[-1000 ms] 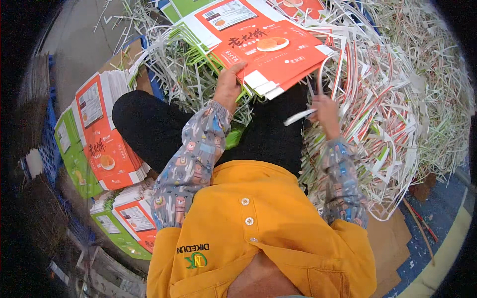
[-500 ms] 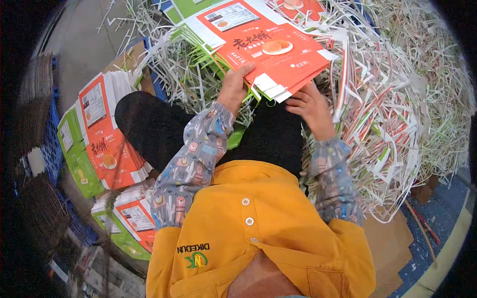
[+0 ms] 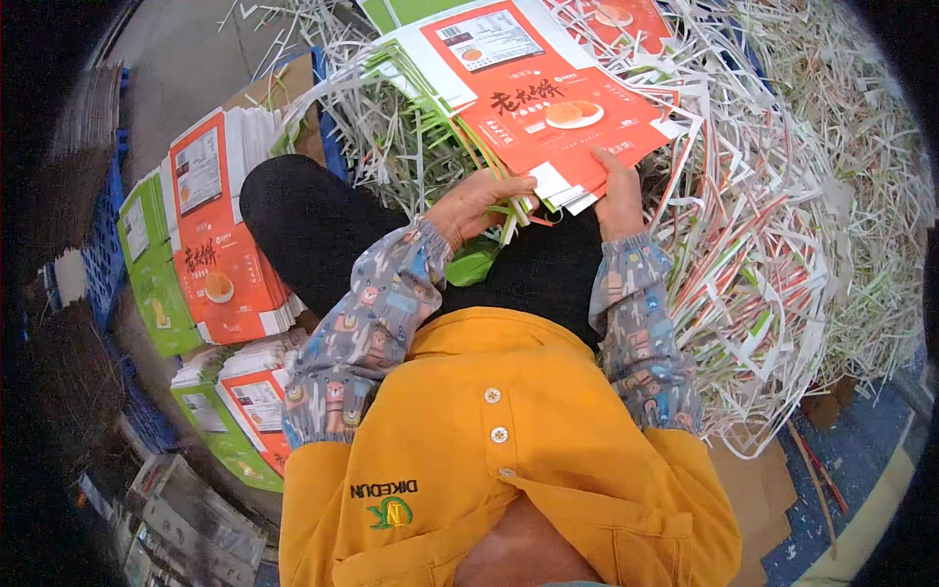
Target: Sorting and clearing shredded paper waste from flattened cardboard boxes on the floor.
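Note:
A stack of printed orange-red, white and green cardboard box blanks (image 3: 548,93) lies above my lap, its near corner pointing toward me. My right hand (image 3: 618,196) grips the near right edge, thumb on top and the other fingers hidden underneath. At the near left corner, my left hand (image 3: 479,203) is closed on narrow green and white paper strips (image 3: 511,221), which stick out below the fingers. Whether those strips are still joined to the blanks, I cannot tell.
Heaps of shredded paper strips (image 3: 763,235) surround the blanks and spread far right. On the left stand stacks of finished-looking blanks (image 3: 220,254) in red and green, with more (image 3: 249,406) nearer me. A blue plastic pallet (image 3: 106,264) and flat cardboard (image 3: 748,489) lie at the sides.
My left hand has slid down off the top face to the strips at the near corner. The right thumb has come up over the blanks' edge. The view has shifted slightly.

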